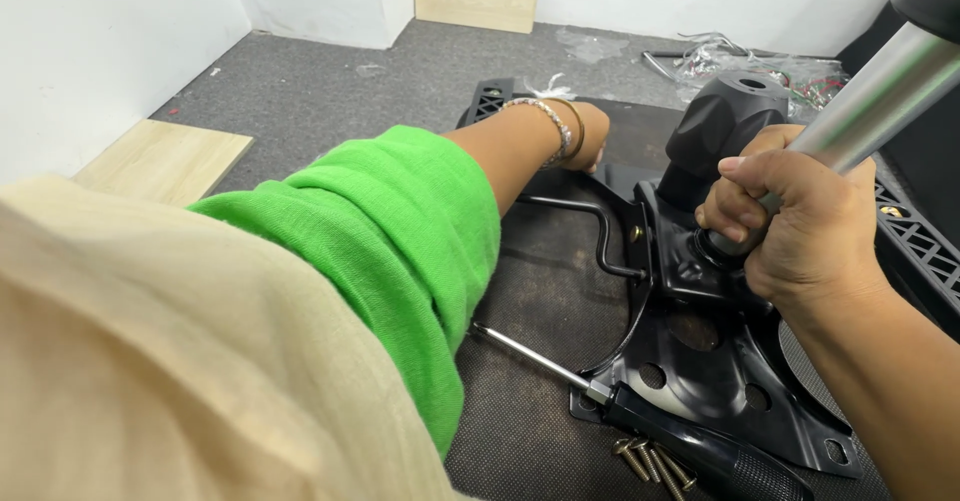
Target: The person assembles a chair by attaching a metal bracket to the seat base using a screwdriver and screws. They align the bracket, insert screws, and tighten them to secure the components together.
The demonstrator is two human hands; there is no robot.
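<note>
My right hand grips the lower end of a silver gas-lift cylinder where it enters the black metal chair mechanism plate. My left hand, in a green sleeve with bracelets at the wrist, reaches across and rests on the upturned dark seat underside near the plate's far edge; its fingers are mostly hidden. A black plastic knob housing rises behind the plate.
A black-handled screwdriver lies on the seat beside several loose screws. A bent black lever rod runs along the plate. Plastic bags and wire parts lie on grey carpet; wooden boards at left.
</note>
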